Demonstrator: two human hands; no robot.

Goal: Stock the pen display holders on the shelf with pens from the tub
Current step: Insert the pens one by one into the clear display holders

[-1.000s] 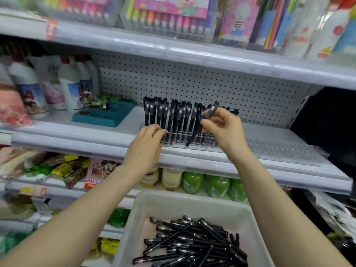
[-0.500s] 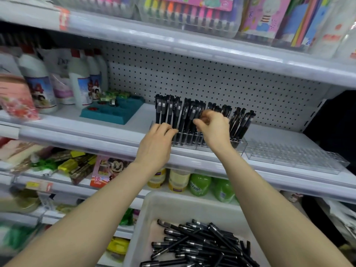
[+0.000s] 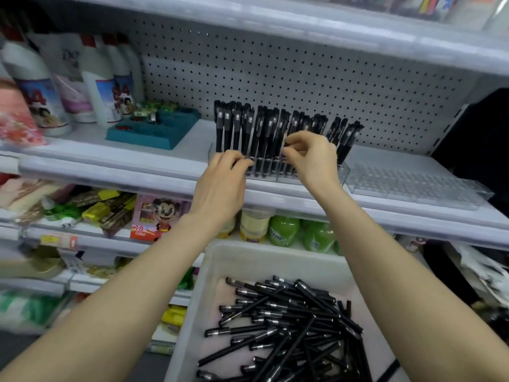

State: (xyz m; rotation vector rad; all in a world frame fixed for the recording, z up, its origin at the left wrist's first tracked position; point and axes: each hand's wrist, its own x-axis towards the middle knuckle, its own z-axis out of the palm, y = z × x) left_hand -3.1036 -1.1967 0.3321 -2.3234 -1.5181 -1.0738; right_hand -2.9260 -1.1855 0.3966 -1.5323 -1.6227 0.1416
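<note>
Black pens (image 3: pixel 264 128) stand upright in a clear holder (image 3: pixel 343 172) on the shelf (image 3: pixel 110 172), filling most of its slots. More lie in a loose heap (image 3: pixel 289 321) in the white tub (image 3: pixel 264 257) below. A second clear holder (image 3: pixel 413 186), just to the right of the first, has nothing in it.

The left grip (image 3: pixel 220 180) has its fingers bent over the front lip of the filled holder, apparently bracing it. The right grip (image 3: pixel 314 158) has thumb and fingertips pressed together on one pen (image 3: pixel 283 130) in the middle of the row, low on its barrel. Whether that pen is fully seated is hidden by the fingers.

This looks like the seating step for a single pen. To do it well:

- Keep the pen in line with its neighbours, so its tip finds the slot instead of catching on a divider.
- Push straight down without levering sideways, since the row is tight and a tilt could knock nearby pens askew.
- Keep the left grip bearing down, because the light plastic will likely slide or tip under a push.
- Let go only once the cap sits level with the others.

With many pens left in the tub and one holder bare, much of the task remains.
</note>
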